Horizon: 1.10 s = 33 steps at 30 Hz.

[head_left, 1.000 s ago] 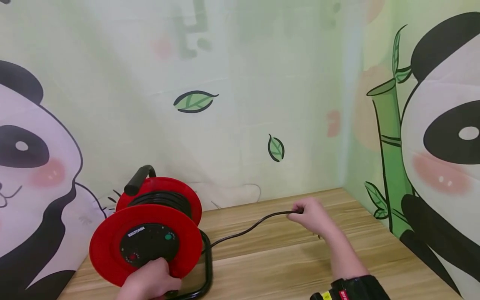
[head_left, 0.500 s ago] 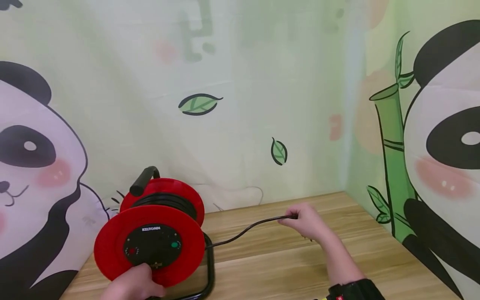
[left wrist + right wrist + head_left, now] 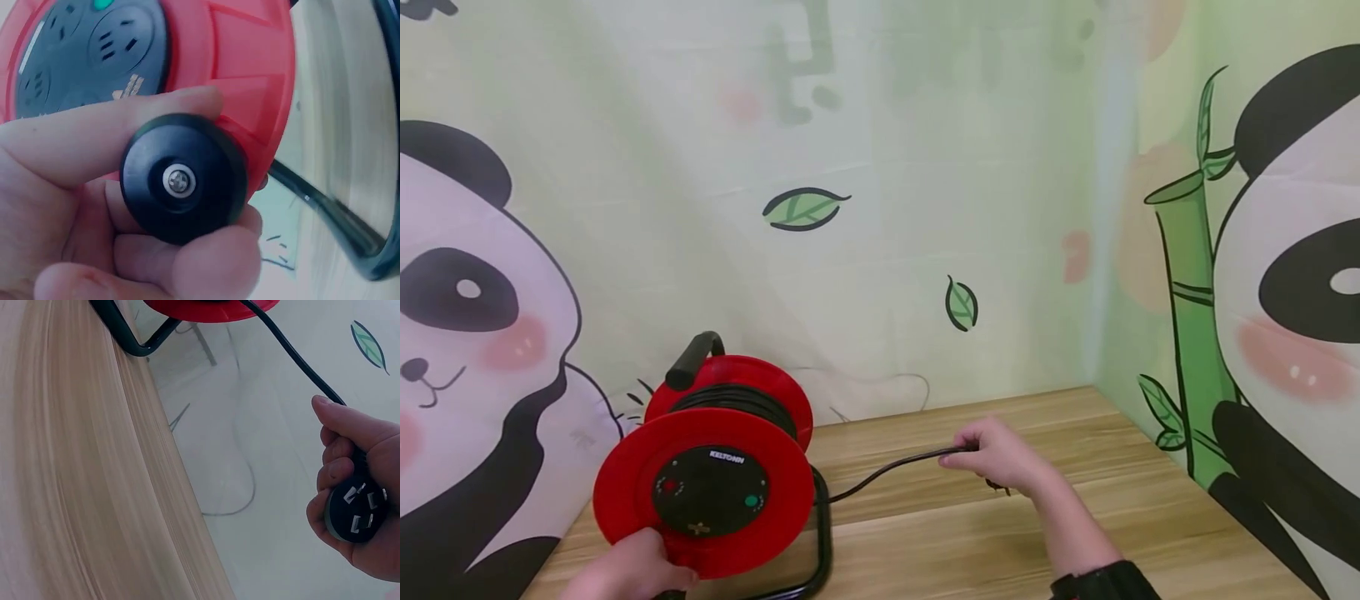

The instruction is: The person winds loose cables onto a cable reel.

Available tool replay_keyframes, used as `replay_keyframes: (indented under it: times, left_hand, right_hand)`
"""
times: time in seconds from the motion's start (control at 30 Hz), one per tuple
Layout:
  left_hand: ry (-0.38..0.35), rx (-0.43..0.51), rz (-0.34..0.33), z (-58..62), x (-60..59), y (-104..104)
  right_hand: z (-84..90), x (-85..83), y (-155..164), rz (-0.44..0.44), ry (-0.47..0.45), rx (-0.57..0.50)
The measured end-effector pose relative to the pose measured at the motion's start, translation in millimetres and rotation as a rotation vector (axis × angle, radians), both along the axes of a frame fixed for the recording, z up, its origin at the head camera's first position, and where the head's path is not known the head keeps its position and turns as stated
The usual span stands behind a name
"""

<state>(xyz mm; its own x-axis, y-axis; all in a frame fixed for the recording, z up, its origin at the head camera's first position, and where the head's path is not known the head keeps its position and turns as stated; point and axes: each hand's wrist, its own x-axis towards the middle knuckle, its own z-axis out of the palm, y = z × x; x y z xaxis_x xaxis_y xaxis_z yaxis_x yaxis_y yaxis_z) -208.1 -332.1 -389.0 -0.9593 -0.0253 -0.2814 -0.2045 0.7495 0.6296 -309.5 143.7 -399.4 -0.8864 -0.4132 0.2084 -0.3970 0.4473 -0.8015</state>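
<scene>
A red cable reel (image 3: 703,492) with a black socket panel (image 3: 711,490) stands on a black tube frame (image 3: 820,542) at the left of the wooden table (image 3: 970,533). My left hand (image 3: 625,571) grips the reel's black crank knob (image 3: 183,178) at the lower left of the red flange (image 3: 250,81). A black cable (image 3: 887,468) runs from the reel to my right hand (image 3: 996,458), which holds the black plug (image 3: 357,512), its metal prongs showing in the right wrist view. The cable (image 3: 287,350) hangs a little above the table.
The table sits in a corner of walls (image 3: 925,167) covered with panda and bamboo pictures. A black carry handle (image 3: 692,358) sticks up from the reel's top. A dark sleeve (image 3: 1097,583) covers my right wrist.
My left hand has moved left around the reel's front, and the socket panel has turned with it. My right hand with the plug has come closer to the reel and lower.
</scene>
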Motion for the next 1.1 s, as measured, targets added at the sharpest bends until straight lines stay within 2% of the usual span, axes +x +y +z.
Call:
replay_keyframes:
  times: [0.1,0.17,0.5,0.6,0.77,1.0,1.1]
  left_hand:
    - [-0.001,0.084,0.015,4.1,3.7,-8]
    - [0.004,0.152,-0.009,6.2,6.1,-16]
    - [0.093,0.256,-0.047,16.7,10.5,-45]
    - [0.101,0.199,0.013,19.8,14.6,-46]
    - [0.068,0.034,0.120,29.6,17.4,-46]
    - [0.078,-0.054,0.134,40.9,16.8,-54]
    - [0.091,-0.046,0.157,42.9,18.6,-57]
  right_hand:
    - [-0.5,1.7,-6,0.020,0.007,0.009]
    - [-1.2,2.8,-10,0.032,0.007,0.007]
    - [-3.0,6.8,-32,0.125,-0.037,-0.057]
    - [-2.9,8.2,-37,0.139,-0.047,-0.070]
    - [-3.9,8.6,-46,0.145,-0.040,-0.083]
    - [-6.2,9.2,-63,0.150,-0.053,-0.102]
    - [-10.4,7.8,-72,0.157,-0.044,-0.105]
